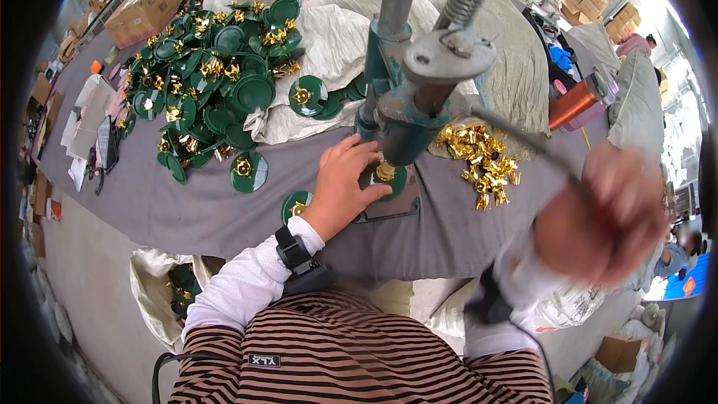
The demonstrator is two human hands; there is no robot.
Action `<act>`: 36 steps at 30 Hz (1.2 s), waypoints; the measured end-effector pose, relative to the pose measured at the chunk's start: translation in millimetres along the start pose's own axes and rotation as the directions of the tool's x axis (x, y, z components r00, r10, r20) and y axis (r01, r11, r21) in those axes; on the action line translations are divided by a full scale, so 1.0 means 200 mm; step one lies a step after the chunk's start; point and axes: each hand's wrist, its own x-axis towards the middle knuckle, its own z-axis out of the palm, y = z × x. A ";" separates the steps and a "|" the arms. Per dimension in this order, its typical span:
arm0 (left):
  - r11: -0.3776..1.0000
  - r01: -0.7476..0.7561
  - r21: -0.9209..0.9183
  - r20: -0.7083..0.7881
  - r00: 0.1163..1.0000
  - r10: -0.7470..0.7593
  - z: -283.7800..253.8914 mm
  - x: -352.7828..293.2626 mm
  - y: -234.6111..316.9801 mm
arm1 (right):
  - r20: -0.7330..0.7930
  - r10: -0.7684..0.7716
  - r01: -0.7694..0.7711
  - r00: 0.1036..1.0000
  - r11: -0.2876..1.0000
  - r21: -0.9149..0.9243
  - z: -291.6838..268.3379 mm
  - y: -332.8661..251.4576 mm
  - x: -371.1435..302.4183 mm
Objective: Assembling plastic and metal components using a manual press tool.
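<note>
Green disc (pixel 399 180): under the press (pixel 416 133), gold fitting (pixel 384 172) on top!
Left hand (pixel 344 183): left of the press, fingers spread, thumb at the disc.
Right hand (pixel 609 221): blurred at the lever (pixel 527 136), right of the press; fingers' grip, can't tell!
Gold pile (pixel 486 163): right of the press.

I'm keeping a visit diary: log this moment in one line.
left hand: at green disc under press; right hand: at lever, blurred; gold pieces: right of press; disc pile: left

Left hand (pixel 340 187) at green disc (pixel 400 180) under press (pixel 413 126), right hand (pixel 607 217) (blurred) on lever (pixel 526 138), gold pieces (pixel 485 161) nearby
</note>
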 end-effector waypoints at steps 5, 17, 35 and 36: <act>1.000 0.015 -0.026 0.026 1.000 -0.014 -0.01 0.01 0.04 | -0.094 0.114 -0.148 0.989 0.784 -0.603 -0.04 -0.01 -0.79; 0.986 0.123 -0.108 -0.090 0.987 -0.133 0.01 -0.03 0.03 | 0.215 -0.129 0.246 0.968 0.648 -0.721 -0.03 0.46 0.64; 0.887 0.059 0.458 0.493 0.813 -0.309 -0.85 -0.38 -0.04 | -0.166 0.245 -0.285 0.955 0.911 -0.297 -0.03 0.67 0.81; 0.869 0.075 0.488 0.490 0.801 -0.344 -0.97 -0.45 -0.04 | -0.154 0.238 -0.277 0.959 0.904 -0.326 -0.04 0.68 0.80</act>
